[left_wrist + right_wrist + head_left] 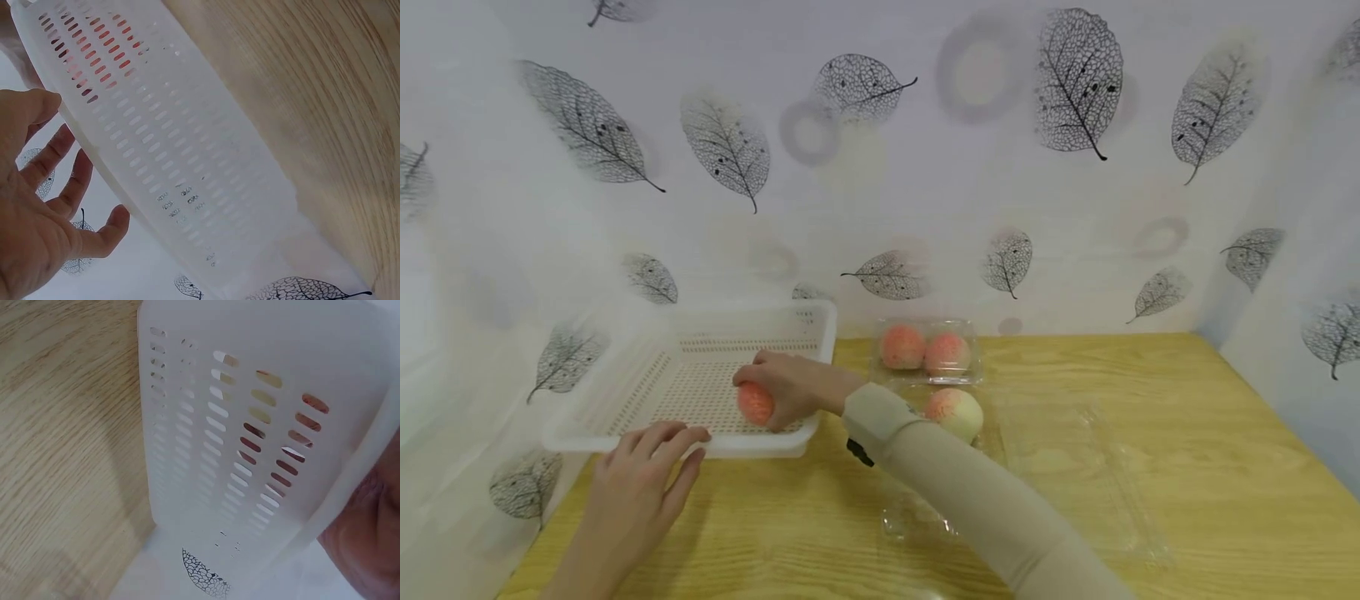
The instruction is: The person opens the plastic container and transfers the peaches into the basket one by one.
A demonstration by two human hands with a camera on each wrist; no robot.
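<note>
Lower left: left hand is resting, fingers loosely spread, on the near rim of a white basket. Left of centre: right hand is gripping a reddish peach within the basket's right end; floor contact unclear. Just beyond the sleeve, a paler peach is sitting. Farther, upper centre-right: clear box is holding two peaches.

A pale sheet hangs behind the table and along its left and right sides. Dark, net-veined leaves are printed across it at different angles, among blurred grey rings. The tabletop is yellowish, with a wood grain that shows as fine brown streaks in both wrist views. Soft light falls evenly, brighter toward the left edge.
</note>
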